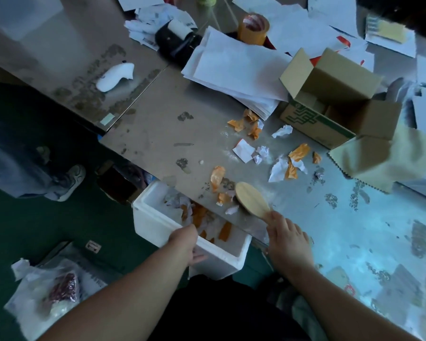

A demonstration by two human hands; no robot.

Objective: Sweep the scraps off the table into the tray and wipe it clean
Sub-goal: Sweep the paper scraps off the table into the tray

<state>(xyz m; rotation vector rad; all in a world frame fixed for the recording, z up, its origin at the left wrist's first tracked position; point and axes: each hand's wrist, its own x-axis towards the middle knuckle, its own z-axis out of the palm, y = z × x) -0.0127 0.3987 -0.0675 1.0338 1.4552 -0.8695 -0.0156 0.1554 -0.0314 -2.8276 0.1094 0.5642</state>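
So the person's right hand is wrapped around the handle end of a wooden brush, fingers curled tight enough that the handle itself is mostly hidden. The oval brush head lies flat on the table near the front edge, back side up, with a few orange and white bits touching its left side.

The left hand is grabbing the near rim of the white foam tray: thumb on the outside wall, fingers hooked over the rim and going inside. The tray is held below the table's edge, partly tucked under it, just left of the brush. There's already a bunch of orange and white scraps lying in it.

Most of the scraps are on the tabletop, crumpled white paper and torn orange pieces, scattered beyond and to the right of the brush head, well apart from the left hand. A smaller clump sits right at the brush, close to the edge above the tray.

Off to the right there's a yellowish cloth with a zigzag edge lying on the table, next to an open cardboard box. Further back are a stack of paper and a tape roll.
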